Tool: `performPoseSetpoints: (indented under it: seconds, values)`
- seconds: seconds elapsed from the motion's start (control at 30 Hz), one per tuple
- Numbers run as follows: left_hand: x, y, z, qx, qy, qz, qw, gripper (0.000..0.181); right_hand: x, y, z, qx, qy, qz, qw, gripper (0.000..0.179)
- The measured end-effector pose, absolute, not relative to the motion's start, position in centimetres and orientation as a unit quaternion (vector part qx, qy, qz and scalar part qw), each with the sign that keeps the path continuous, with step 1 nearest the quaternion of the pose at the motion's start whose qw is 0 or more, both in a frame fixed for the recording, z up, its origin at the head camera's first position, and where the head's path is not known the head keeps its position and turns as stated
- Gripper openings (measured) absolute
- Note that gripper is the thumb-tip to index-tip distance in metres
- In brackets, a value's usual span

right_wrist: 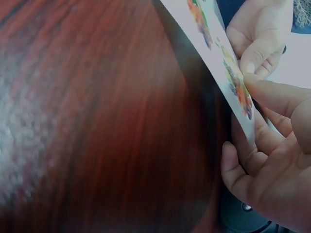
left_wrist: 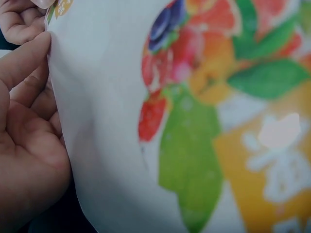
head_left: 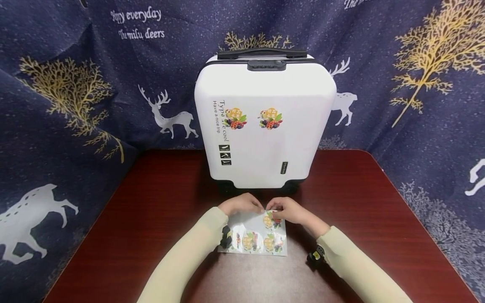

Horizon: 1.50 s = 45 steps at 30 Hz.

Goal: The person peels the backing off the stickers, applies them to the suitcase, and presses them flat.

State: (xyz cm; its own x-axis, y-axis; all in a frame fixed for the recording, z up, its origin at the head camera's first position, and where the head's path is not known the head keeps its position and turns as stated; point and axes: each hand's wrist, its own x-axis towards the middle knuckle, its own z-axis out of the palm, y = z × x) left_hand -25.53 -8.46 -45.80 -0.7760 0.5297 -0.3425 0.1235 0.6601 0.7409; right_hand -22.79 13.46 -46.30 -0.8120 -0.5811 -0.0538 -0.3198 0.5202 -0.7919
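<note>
A white sheet of fruit stickers (head_left: 246, 221) is tilted above the table, close below the suitcase. My left hand (head_left: 242, 203) pinches its far edge, with the thumb along that edge in the left wrist view. At the far right corner, my right hand (head_left: 291, 210) holds the sheet between the thumb on top and fingers underneath, by a fruit sticker (right_wrist: 236, 90). The fingertips of both hands almost meet there. Several printed fruit stickers (head_left: 250, 241) show on the sheet's near and right parts, beside a bare white stretch.
A white suitcase (head_left: 261, 155) stands upright at the back of the dark red table (head_left: 159, 210). Two fruit stickers, a left one (head_left: 235, 119) and a right one (head_left: 270, 118), are on its front. A dark blue patterned cloth (head_left: 170, 63) hangs behind.
</note>
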Motion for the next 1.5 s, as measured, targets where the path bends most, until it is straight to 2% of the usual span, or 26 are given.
performPoseSetpoints:
  seconds: [0.57, 1.5]
  values:
    - [-25.38, -8.69, -45.48, 0.187, 0.855, 0.380, 0.300, 0.030, -22.44, 12.90, -46.85, -0.254, 0.869, -0.408, 0.118, 0.013]
    - [-25.79, -8.64, -46.40, 0.193, 0.852, 0.393, 0.287, 0.028, -22.30, 12.77, -47.01, -0.235, 0.869, -0.420, 0.118, 0.010]
